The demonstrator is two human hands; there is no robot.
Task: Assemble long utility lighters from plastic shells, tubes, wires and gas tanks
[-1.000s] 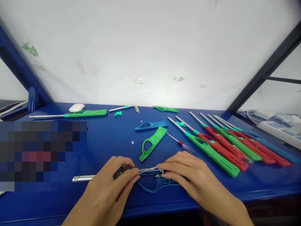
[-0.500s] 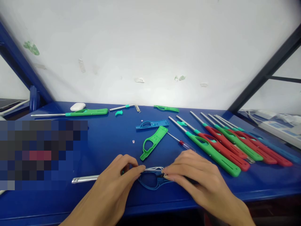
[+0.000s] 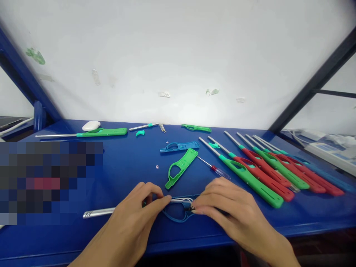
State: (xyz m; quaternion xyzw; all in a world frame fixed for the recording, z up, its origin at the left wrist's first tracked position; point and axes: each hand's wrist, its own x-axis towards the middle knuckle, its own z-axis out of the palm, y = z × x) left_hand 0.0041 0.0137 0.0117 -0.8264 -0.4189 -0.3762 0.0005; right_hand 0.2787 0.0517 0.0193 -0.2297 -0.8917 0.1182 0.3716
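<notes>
Near the table's front edge lies a blue lighter handle half point(image 3: 175, 219), its finger loop facing me. White wires point(image 3: 182, 200) run along the upper side of the loop between my hands. My left hand point(image 3: 139, 215) is closed on the handle's narrow end, where a metal lighter tube point(image 3: 98, 212) sticks out to the left. My right hand point(image 3: 230, 207) pinches at the handle's wider part, with a small black part point(image 3: 190, 208) at the fingertips. The rest of the handle is hidden under the right hand.
Beyond my hands are a green handle half point(image 3: 182, 167), a blue handle half point(image 3: 180, 147) and a screwdriver point(image 3: 217, 170). Several assembled lighters point(image 3: 258, 185) lie at right. Another green lighter point(image 3: 105, 132) and a white case point(image 3: 91, 126) are at back left, near a loose tube point(image 3: 141, 127).
The right fingertips have shifted slightly at the black part, and the white wires now lie lower, closer to the blue handle. The left hand keeps its hold.
</notes>
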